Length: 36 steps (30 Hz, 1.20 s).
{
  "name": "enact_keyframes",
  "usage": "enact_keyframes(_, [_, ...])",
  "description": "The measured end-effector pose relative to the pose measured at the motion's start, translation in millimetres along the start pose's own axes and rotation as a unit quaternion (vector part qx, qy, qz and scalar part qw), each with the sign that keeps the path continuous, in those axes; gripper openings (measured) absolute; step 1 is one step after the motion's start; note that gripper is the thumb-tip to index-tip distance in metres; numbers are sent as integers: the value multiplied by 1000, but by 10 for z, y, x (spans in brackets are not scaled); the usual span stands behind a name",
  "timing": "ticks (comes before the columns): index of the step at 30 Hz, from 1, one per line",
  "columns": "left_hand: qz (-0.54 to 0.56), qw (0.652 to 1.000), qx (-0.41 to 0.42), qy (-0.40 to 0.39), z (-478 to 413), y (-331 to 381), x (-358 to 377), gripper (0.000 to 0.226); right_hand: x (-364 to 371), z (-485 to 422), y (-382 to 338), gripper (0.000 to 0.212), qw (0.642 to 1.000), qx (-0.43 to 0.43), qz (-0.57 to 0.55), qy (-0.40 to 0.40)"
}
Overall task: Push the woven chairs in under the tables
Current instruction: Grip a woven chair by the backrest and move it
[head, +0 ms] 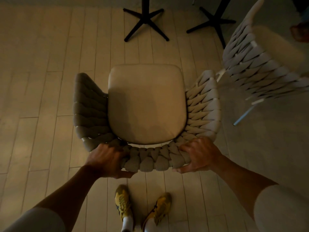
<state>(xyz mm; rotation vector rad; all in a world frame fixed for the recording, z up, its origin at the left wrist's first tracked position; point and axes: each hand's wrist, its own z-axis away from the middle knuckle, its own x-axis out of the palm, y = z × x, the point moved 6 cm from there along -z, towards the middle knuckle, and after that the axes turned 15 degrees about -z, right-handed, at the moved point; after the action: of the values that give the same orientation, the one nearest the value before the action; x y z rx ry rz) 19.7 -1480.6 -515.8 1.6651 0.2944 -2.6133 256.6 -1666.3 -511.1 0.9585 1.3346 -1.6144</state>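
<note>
A woven chair point(147, 104) with a beige seat cushion stands right in front of me, seen from above, its seat facing away from me. My left hand point(107, 159) grips the left part of its woven backrest rim, thumb under the outer side. My right hand point(199, 154) grips the right part of the same rim. Two black cross-shaped table bases point(145, 20) stand on the floor beyond the chair's front edge, the second table base point(213, 22) to the right. The table tops are out of view.
A second woven chair point(260, 64) with white legs stands to the right, tilted in view, close to the first chair's right arm. Pale plank flooring point(50, 81) stretches to the left. My feet in yellow shoes point(142, 208) are behind the chair.
</note>
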Motion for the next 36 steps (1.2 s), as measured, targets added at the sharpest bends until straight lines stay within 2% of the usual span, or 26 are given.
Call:
enact_keyframes(3, [3, 1000, 3, -7, -23, -15, -17, 105, -4, -4, 12, 97, 1000, -11, -4, 8])
enact_keyframes(8, [20, 1000, -1, 16, -66, -52, -1, 114, -60, -22, 13, 91, 1000, -18, 0, 23])
enact_keyframes(26, [-11, 997, 15, 69, -178, -140, -260, 85, -123, -150, 80, 94, 1000, -10, 10, 12])
enact_keyframes(30, [-7, 998, 9, 59, -304, -243, -213, 90, -195, -272, 167, 91, 1000, -10, 7, 24])
enact_keyframes(36, [2, 996, 5, 90, -492, -395, -279, 86, -257, -462, 335, 95, 999, -10, 15, 28])
